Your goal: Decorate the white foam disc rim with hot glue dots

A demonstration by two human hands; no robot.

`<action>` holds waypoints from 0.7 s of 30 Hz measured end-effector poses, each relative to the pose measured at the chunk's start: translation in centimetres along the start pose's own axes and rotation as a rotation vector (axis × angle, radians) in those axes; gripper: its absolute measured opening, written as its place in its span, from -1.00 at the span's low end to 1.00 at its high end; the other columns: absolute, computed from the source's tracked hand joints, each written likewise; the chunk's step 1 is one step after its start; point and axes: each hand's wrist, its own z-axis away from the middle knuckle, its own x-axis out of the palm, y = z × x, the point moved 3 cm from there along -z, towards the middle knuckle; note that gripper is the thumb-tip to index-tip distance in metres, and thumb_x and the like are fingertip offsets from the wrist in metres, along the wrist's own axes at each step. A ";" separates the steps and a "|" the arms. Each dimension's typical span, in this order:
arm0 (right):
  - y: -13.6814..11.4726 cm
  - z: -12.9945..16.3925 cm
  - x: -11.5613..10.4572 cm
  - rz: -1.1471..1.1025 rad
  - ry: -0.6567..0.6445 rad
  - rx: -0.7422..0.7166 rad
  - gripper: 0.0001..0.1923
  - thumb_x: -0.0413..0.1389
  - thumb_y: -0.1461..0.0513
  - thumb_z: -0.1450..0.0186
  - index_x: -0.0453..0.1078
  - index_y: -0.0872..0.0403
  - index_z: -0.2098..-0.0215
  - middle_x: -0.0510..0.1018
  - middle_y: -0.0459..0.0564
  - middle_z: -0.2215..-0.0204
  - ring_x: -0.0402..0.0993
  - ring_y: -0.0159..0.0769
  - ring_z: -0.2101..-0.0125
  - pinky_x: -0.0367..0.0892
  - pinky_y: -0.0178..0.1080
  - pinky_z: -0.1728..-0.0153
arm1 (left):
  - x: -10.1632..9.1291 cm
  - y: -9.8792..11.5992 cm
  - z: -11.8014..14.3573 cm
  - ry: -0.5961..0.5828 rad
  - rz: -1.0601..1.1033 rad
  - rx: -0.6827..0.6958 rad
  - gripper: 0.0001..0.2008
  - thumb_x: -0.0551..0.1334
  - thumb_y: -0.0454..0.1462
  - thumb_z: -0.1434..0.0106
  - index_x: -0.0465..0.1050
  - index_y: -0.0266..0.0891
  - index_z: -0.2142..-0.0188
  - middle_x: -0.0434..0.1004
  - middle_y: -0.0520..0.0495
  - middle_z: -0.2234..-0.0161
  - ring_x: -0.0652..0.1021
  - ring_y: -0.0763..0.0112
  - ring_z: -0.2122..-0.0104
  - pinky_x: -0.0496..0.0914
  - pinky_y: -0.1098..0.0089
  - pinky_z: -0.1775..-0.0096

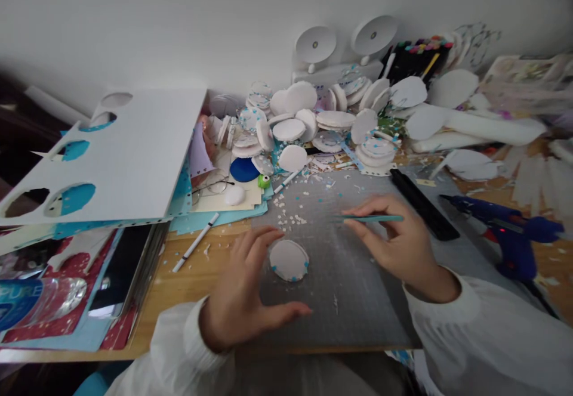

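My left hand [244,288] is open, with thumb and fingers spread around the near-left side of a small white disc [289,260]. The disc lies flat on the grey cutting mat [353,300], with small blue and white bits along its rim. To the right, above the mat, my right hand [394,241] pinches slim teal tweezers [373,219] between thumb and fingers. Their tips point left and are blurred. Small white paper bits [293,220] lie scattered on the mat, left of the tweezers and beyond the disc.
Many white foam discs [290,129] are heaped at the back. A blue glue gun [510,229] and a black bar [423,205] lie on the right. On the left are a white board with round holes [134,163], a marker [196,243] and a plastic bottle [45,300].
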 end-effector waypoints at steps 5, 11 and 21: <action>0.4 0.8 0.7 0.214 -0.353 -0.046 -0.92 0.09 0.29 -0.24 0.31 -0.01 0.29 0.50 -0.07 0.39 0.47 -0.28 0.36 0.35 -0.24 0.34 | 3.1 -1.8 -0.3 -0.086 -0.150 -0.011 -0.20 0.41 -0.13 0.03 0.15 -0.16 -0.17 0.32 -0.29 -0.10 0.35 -0.09 -0.07 0.26 -0.08 -0.05; 0.6 0.3 1.0 0.274 -0.437 -0.050 -0.92 0.09 0.28 -0.24 0.31 -0.02 0.28 0.51 -0.07 0.33 0.46 -0.26 0.28 0.33 -0.21 0.25 | 2.9 -3.0 -0.8 -0.086 -0.072 -0.025 -0.32 0.36 -0.28 -0.02 0.19 -0.13 -0.14 0.42 -0.23 -0.02 0.43 -0.03 0.00 0.33 -0.02 0.01; 0.9 -1.5 1.4 0.138 -0.193 0.009 -0.99 0.17 0.23 -0.19 0.41 -0.02 0.39 0.59 -0.09 0.41 0.54 -0.25 0.36 0.41 -0.21 0.34 | -1.3 -2.9 -2.1 -0.216 0.294 -0.040 -0.23 0.43 -0.22 0.03 0.21 -0.17 -0.17 0.29 -0.25 -0.15 0.31 0.00 -0.14 0.19 0.06 -0.14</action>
